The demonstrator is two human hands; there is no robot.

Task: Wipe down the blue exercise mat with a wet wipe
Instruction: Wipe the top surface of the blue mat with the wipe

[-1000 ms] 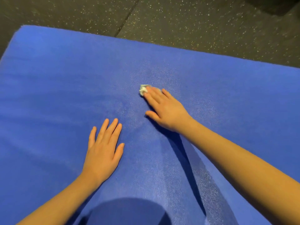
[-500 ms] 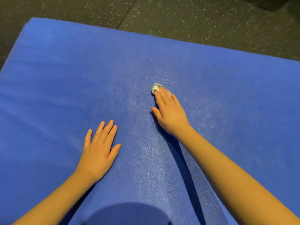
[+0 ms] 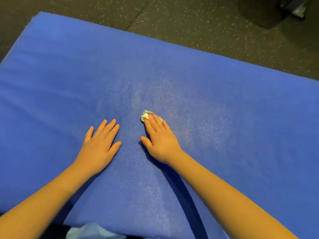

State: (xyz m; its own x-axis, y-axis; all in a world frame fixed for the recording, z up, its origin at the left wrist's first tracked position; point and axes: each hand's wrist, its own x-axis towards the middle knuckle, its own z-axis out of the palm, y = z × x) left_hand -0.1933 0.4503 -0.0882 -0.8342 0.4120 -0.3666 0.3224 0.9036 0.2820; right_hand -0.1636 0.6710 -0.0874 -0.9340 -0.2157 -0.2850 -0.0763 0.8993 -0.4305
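Speckled dark floor (image 3: 189, 23) at twelve o'clock, blue mat (image 3: 233, 126) below: wadded wipe (image 3: 144, 116) pulled back toward six o'clock, pressed mid-mat under straight fingers of right hand (image 3: 160, 138), left hand (image 3: 100, 144) flat, empty, at nine o'clock; damp centre strip seemingly done, flanks pending.

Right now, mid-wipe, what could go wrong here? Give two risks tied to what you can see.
1. The wet wipe is a small crumpled wad pinned only under the straight fingers of the right hand; it could slip free.
2. The left hand rests flat on the blue exercise mat, so that patch may get missed.
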